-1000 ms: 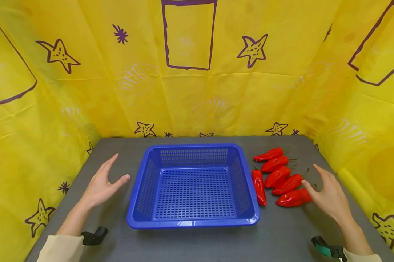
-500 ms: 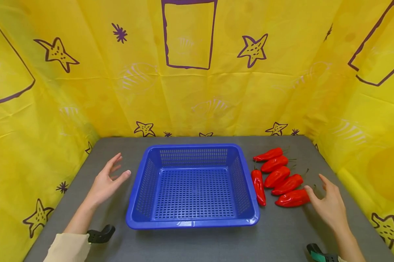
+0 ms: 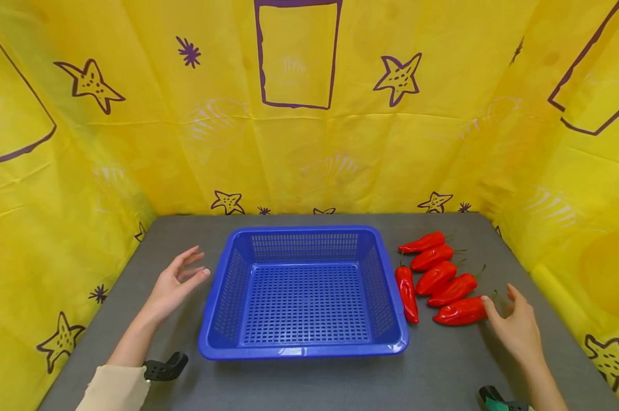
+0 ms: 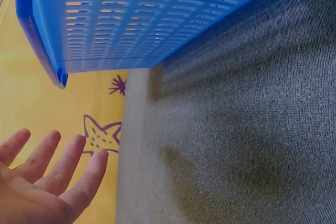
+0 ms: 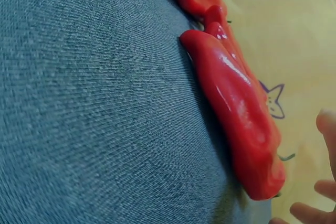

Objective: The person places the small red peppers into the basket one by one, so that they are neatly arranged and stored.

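A blue perforated plastic basket (image 3: 304,349) stands in the middle of the table, with nothing inside. To its right lie several red peppers with thin green stems; the nearest pepper (image 3: 461,311) also fills much of the right wrist view, its glossy side (image 5: 236,108) showing. My right hand (image 3: 517,331) hovers by the stem end of that pepper, thumb and fingers apart and holding nothing. Left of the basket my left hand (image 3: 171,291) is in the air with relaxed fingers, near the rim but holding nothing. In the left wrist view its fingers (image 4: 68,166) are spread below the basket wall (image 4: 131,19).
One pepper (image 3: 406,294) lies lengthwise along the basket's right side, apart from the slanted row. A grey cloth covers the table (image 3: 309,388). Yellow printed curtains (image 3: 299,154) enclose the back and both sides.
My right hand has come down and slightly toward me, beside the nearest pepper. My left hand has shifted a little right, toward the basket. Peppers and basket have stayed put.
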The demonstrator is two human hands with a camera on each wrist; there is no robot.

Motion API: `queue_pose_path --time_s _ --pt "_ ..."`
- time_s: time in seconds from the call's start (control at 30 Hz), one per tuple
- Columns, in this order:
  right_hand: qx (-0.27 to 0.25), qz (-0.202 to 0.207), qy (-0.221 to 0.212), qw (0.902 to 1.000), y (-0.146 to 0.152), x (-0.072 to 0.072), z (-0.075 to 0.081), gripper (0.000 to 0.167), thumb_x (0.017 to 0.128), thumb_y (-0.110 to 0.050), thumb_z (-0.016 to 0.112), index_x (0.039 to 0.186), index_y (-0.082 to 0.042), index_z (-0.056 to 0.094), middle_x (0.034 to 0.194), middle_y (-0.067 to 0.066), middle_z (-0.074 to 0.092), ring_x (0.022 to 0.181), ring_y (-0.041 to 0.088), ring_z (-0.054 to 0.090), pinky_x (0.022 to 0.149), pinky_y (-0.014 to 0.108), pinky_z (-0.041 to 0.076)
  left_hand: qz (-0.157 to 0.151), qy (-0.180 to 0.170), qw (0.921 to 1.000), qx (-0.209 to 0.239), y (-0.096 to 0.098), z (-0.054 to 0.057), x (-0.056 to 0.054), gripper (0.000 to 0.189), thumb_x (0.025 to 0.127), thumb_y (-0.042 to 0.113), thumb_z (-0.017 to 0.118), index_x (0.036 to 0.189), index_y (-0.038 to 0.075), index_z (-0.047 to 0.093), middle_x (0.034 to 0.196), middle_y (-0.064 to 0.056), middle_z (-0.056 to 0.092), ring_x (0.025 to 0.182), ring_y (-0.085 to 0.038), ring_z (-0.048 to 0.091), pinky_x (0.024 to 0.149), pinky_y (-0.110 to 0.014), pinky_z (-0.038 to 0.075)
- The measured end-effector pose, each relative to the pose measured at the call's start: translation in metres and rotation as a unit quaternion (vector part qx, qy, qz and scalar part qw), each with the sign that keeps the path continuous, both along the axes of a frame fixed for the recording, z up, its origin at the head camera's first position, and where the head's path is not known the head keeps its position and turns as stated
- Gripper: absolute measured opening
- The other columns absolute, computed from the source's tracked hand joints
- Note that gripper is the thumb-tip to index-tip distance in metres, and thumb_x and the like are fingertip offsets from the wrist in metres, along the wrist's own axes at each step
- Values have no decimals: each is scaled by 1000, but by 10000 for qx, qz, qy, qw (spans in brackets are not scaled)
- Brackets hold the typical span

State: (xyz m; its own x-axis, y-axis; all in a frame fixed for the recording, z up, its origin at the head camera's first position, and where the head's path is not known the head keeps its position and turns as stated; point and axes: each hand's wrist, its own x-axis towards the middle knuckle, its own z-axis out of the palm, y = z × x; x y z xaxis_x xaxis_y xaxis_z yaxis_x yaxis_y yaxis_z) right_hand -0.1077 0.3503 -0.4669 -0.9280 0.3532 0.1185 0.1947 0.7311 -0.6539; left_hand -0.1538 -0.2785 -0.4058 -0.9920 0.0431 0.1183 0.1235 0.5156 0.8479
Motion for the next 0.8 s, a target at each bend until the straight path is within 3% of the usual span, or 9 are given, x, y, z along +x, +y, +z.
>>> queue_pose_path --time_s 0.1,0.2,0.33,0.53,0.8 --pt "-13 -56 -89 9999 1 0 -2 74 91 -37 49 142 7 18 132 38 33 106 54 44 80 63 37 -116 -69 9994 333 1 -3 -1 63 91 20 58 143 3 26 135 -26 42 94 11 53 76 -12 49" --pt "-60 -116 -164 9998 1 0 -4 74 91 -37 49 141 9 18 130 40 35 105 54 47 80 62 39 -212 -207 9977 609 3 -4 0 64 91 19 58 143 2 25 135 -29 40 91 11 55 76 -21 53" --pt "-125 -204 -318 9992 1 1 -6 75 92 -38 48 141 10 17 127 40 38 104 52 50 79 60 40 -240 -419 9961 732 4 -5 -1 66 90 20 60 143 4 24 135 -29 41 90 6 58 77 -31 55" --pt "-238 -251 -594 9976 1 1 -8 78 92 -42 45 141 11 14 127 38 41 107 50 50 82 58 38 -240 -539 9955 737 7 -5 -2 66 89 21 61 143 7 26 131 -28 45 90 -5 63 74 -31 56" --pt "-460 -327 -1062 9927 -5 0 -6 80 92 -48 41 141 11 16 130 34 42 112 46 48 90 57 35 -157 -769 9965 285 9 -6 -3 67 88 26 62 142 8 27 126 -27 50 96 -29 63 75 -38 56"
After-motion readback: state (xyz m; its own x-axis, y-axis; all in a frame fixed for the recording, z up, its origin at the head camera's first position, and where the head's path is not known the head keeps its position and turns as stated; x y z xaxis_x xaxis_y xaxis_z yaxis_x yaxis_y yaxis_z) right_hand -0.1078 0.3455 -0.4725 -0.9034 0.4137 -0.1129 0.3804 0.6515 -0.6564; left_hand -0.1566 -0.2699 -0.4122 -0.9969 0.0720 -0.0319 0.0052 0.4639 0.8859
